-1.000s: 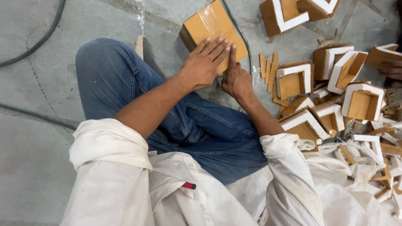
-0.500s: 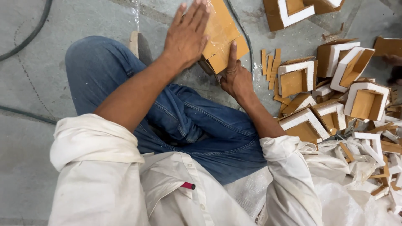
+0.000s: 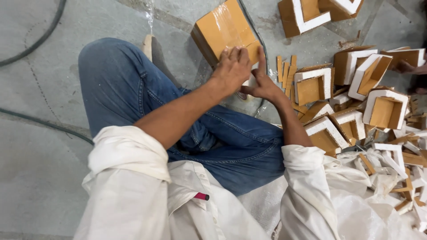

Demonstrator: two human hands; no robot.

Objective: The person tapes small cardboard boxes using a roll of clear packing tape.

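Note:
I sit cross-legged in blue jeans on a grey concrete floor. A brown cardboard box [image 3: 222, 29] wrapped in clear tape lies in front of my knee. My left hand [image 3: 231, 69] rests with curled fingers on the box's near edge. My right hand [image 3: 260, 84] sits just beside it, thumb raised against the box's near right corner. Both hands touch the box; what the fingers pinch is hidden.
A heap of brown-and-white L-shaped corner pieces [image 3: 356, 98] lies to the right, with more at the top [image 3: 307, 15]. Thin brown strips [image 3: 287, 71] lie beside the box. White sacking [image 3: 378, 195] covers the lower right. A cable [image 3: 40, 122] crosses the floor at left. Another person's hand [image 3: 409, 67] shows at the right edge.
My left hand has drawn back from the far top of the box to its near edge, fingers now curled. The box lies flatter. My right hand stays at the near corner.

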